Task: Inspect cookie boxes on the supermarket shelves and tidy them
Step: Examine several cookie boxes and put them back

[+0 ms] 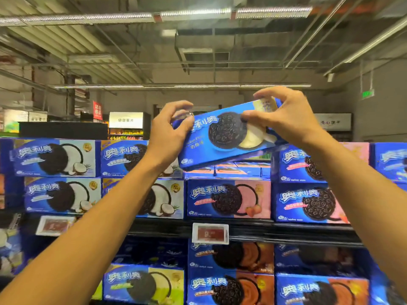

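Observation:
I hold a blue cookie box (220,148) with a dark sandwich cookie and white cream on its front, tilted with its right end higher, above the top shelf row. My left hand (169,133) grips its left end and my right hand (284,119) pinches its upper right end. Right under it lies a pink-fronted cookie box (229,198) with a gap above it in the stack. Coconut-picture boxes (57,157) stack two high to the left. Pink-fronted boxes (308,203) stack two high to the right.
A black shelf edge (286,234) carries price tags (210,232) (55,225). Below it stand orange-fronted boxes (231,287) and a yellow-green one (143,285). Behind the top row are other aisles, a white sign (126,120) and ceiling lights.

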A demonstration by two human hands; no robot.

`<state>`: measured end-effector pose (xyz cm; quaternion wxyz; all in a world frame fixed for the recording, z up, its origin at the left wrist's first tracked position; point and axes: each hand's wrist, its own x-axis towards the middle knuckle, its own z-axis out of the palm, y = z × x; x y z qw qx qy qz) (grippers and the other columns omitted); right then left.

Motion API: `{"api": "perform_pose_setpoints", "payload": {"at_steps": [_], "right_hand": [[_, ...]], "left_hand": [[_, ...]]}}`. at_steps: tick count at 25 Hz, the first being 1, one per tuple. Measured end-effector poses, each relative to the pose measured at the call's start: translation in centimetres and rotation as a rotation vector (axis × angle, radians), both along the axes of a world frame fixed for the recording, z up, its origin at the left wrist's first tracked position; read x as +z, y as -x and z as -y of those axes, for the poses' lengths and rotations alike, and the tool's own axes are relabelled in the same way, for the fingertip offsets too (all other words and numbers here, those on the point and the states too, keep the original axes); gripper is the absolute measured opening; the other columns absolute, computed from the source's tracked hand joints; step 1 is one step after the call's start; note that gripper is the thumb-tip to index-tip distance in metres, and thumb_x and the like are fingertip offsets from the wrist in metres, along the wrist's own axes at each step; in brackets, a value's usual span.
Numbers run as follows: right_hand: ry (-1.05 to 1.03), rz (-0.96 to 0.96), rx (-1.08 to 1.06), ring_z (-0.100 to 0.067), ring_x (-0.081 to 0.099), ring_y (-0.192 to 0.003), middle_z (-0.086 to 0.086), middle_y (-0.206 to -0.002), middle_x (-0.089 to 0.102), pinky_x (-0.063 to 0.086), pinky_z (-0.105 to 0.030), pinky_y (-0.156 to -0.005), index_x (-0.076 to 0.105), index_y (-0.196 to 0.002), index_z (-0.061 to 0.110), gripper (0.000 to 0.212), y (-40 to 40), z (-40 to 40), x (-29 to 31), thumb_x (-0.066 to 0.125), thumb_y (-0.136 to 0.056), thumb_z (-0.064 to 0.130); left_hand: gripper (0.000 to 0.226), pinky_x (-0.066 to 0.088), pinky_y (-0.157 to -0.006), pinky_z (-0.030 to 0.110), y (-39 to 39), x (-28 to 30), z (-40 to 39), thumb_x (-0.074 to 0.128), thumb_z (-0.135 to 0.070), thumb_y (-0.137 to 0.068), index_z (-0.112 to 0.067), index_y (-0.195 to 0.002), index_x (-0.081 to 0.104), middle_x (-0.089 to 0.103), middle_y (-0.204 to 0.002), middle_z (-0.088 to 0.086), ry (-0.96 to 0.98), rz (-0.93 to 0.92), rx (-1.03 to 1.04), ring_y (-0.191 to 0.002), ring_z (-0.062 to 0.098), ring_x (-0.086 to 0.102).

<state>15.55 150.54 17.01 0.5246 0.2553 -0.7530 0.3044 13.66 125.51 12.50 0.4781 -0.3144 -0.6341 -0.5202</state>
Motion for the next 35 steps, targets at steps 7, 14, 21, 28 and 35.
{"api": "perform_pose_setpoints", "payload": {"at_steps": [7, 14, 21, 28, 35], "right_hand": [[0.281, 0.104, 0.23, 0.007, 0.054, -0.064, 0.013, -0.078, 0.064, 0.044, -0.011, -0.063, 0.069, -0.089, 0.023, 0.028, -2.8, 0.9, -7.3, 0.09, -0.07, 0.025], [0.428, 0.328, 0.576, -0.014, 0.064, -0.092, -0.006, -0.117, 0.064, 0.054, -0.021, -0.073, 0.062, -0.108, 0.021, 0.027, -4.8, -1.9, -13.0, 0.074, -0.085, 0.012], [0.549, 0.476, 0.782, -0.018, 0.057, -0.129, 0.003, -0.143, 0.058, 0.048, -0.047, -0.105, 0.042, -0.149, 0.031, 0.054, -7.3, -6.3, -21.7, 0.052, -0.096, 0.036], [0.744, 0.404, 0.697, -0.025, 0.052, -0.135, 0.0, -0.144, 0.058, 0.035, -0.056, -0.115, 0.048, -0.146, 0.028, 0.067, -9.2, -10.4, -24.1, 0.065, -0.086, 0.054], [0.806, 0.351, 0.736, -0.013, 0.068, -0.106, 0.009, -0.114, 0.073, 0.055, -0.035, -0.095, 0.054, -0.125, 0.033, 0.03, -10.9, -13.7, -25.8, 0.053, -0.095, 0.032]], "left_hand": [[0.044, 0.055, -0.084, 0.028, -2.7, -6.3, 0.6, 0.068, -0.021, -0.089, -0.014, -0.129, 0.051, 0.061, -0.119, 0.003, -0.349, 0.328, -0.551, -0.099, 0.011, 0.064], [0.035, 0.058, -0.073, 0.027, -5.6, -12.7, -1.2, 0.061, -0.021, -0.091, -0.019, -0.125, 0.06, 0.07, -0.122, 0.004, -0.352, 0.486, -0.699, -0.101, 0.016, 0.071], [0.041, 0.058, -0.074, 0.029, -8.5, -17.0, -6.5, 0.061, -0.018, -0.088, -0.01, -0.128, 0.056, 0.071, -0.116, 0.006, -0.447, 0.424, -0.643, -0.097, 0.018, 0.071], [0.046, 0.055, -0.085, 0.034, -11.2, -19.3, -11.5, 0.052, -0.025, -0.09, -0.006, -0.131, 0.047, 0.061, -0.12, 0.011, -0.588, 0.401, -0.63, -0.103, 0.022, 0.063], [0.04, 0.057, -0.088, 0.032, -14.3, -22.3, -16.2, 0.051, -0.028, -0.093, -0.022, -0.133, 0.057, 0.065, -0.132, 0.002, -0.565, 0.421, -0.529, -0.116, 0.017, 0.064]]}}
